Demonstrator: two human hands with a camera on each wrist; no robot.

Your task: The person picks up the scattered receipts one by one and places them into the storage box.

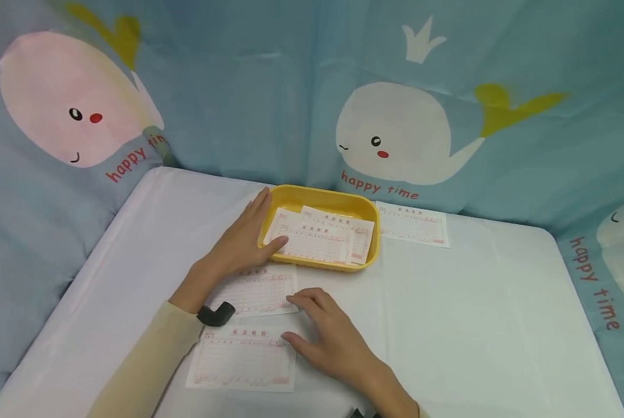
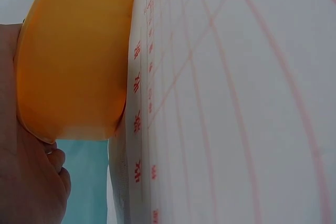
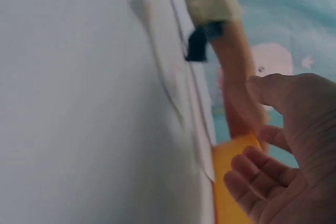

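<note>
A shallow yellow plastic tray (image 1: 370, 238) holds several loose white receipt slips (image 1: 312, 238) printed in red. My left hand (image 1: 241, 241) holds the tray's left end, its fingers along the outside and its thumb over the near rim onto the slips. In the left wrist view the tray's orange-looking wall (image 2: 79, 66) is against that hand. My right hand (image 1: 335, 339) hovers with thumb and fingers apart at the right edges of two slips on the table, the upper slip (image 1: 256, 293) and the nearer slip (image 1: 241, 360). Nothing shows between its fingers in the right wrist view.
Another receipt slip (image 1: 413, 225) lies on the white-covered table (image 1: 479, 325), just right of the tray. A blue curtain (image 1: 249, 87) with cartoon whales hangs close behind the tray and along both sides. A black wrist strap (image 1: 216, 314) sits on the left forearm.
</note>
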